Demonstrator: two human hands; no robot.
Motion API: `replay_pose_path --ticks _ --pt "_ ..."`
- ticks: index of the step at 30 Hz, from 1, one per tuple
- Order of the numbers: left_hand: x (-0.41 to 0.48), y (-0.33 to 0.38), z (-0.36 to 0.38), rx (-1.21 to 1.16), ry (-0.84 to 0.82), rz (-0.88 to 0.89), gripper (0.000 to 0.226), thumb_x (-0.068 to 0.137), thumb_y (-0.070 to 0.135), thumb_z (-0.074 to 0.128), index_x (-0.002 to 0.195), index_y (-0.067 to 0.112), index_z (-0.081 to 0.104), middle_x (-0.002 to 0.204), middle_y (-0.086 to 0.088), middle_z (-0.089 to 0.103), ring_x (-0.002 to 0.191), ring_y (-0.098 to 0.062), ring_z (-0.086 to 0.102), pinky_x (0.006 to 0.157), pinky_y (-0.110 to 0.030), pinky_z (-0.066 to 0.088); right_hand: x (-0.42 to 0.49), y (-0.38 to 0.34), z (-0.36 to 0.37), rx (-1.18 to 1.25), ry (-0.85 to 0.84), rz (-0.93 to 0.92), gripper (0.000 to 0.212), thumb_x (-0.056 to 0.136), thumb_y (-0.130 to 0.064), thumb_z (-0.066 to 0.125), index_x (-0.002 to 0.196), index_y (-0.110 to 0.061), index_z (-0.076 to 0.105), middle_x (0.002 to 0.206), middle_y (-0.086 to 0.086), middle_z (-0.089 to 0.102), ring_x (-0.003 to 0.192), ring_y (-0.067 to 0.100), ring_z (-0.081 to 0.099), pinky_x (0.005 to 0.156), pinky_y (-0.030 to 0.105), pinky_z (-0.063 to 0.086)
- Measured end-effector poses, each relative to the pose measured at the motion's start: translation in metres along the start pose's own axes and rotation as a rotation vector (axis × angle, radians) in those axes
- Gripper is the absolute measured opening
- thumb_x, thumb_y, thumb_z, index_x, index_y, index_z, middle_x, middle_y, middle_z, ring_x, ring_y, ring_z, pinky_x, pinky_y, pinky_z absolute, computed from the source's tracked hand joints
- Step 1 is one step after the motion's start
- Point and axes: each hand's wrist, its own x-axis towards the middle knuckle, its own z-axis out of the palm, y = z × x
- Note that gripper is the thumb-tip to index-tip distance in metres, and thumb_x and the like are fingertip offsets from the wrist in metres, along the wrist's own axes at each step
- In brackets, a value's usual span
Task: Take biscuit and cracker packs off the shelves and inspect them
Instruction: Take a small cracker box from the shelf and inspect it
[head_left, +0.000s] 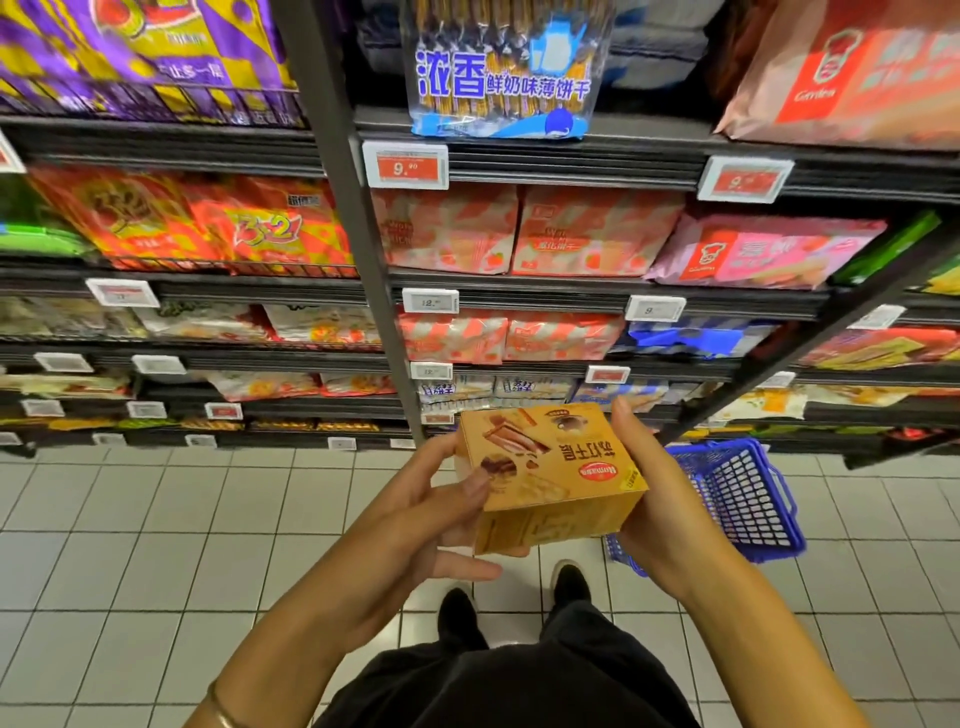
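Note:
An orange-yellow biscuit box (550, 475) with wafer pictures and a red logo is held between both hands in front of the shelves, its print upside down to me. My left hand (431, 514) holds its left side, thumb on the top face and fingers under it. My right hand (649, 483) cups the right side, with fingers curled round the far edge.
Dark shelves (571, 291) full of biscuit and cracker packs rise ahead, with a blue-and-white pack (501, 78) on the top shelf. A blue wire basket (737, 499) stands on the white tiled floor at right. My black shoes (519, 597) are below the box.

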Motion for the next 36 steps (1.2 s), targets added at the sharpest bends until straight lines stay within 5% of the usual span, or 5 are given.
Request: replay_pose_path --ticks 6,19,22,26,36 --pt "0.002 0.006 -0.002 -0.177 -0.029 -0.016 0.066 0.067 0.058 0.092 0.125 0.035 0.073 0.128 -0.014 0.074 0.107 -0.046 0.074 0.086 -0.050 0.064 -0.010 -0.010 0.000 -0.113 -0.110 -0.152 0.060 0.084 -0.080 0.045 0.122 -0.043 0.072 0.130 -0.003 0.072 0.123 0.018 0.066 0.100 0.042 0.050" --pt "0.009 0.001 -0.010 -0.071 0.072 0.016 0.051 0.101 0.067 0.037 0.122 0.039 0.074 0.133 -0.006 0.073 0.118 -0.036 0.072 0.084 -0.040 0.065 -0.012 -0.018 0.002 0.087 -0.163 -0.120 0.064 0.080 -0.077 0.055 0.123 -0.034 0.072 0.123 0.010 0.073 0.098 0.030 0.074 0.065 0.027 0.059" --pt "0.010 -0.001 -0.009 0.039 0.063 0.130 0.034 0.101 0.053 0.056 0.133 0.049 0.066 0.137 0.010 0.069 0.122 -0.023 0.071 0.089 -0.033 0.062 -0.012 -0.017 0.003 0.285 -0.277 -0.029 0.066 0.085 -0.072 0.051 0.130 -0.027 0.069 0.126 0.019 0.070 0.089 0.035 0.071 0.058 0.029 0.057" --pt "0.006 0.002 -0.012 0.075 -0.029 0.311 0.085 0.084 0.042 0.083 0.158 0.037 0.040 0.154 0.004 0.056 0.137 -0.020 0.059 0.102 -0.042 0.058 -0.010 -0.011 0.002 0.257 -0.382 0.098 0.070 0.091 -0.073 0.043 0.138 -0.025 0.063 0.127 0.025 0.067 0.085 0.036 0.071 0.060 0.029 0.057" --pt "0.001 -0.002 -0.012 0.504 0.227 0.471 0.080 0.073 0.044 0.086 0.139 0.064 0.047 0.130 0.027 0.064 0.126 0.009 0.057 0.086 -0.002 0.048 -0.012 -0.010 0.010 -0.062 -0.243 -0.084 0.085 0.067 -0.088 0.066 0.131 -0.031 0.067 0.127 0.006 0.072 0.110 0.029 0.072 0.077 0.030 0.059"
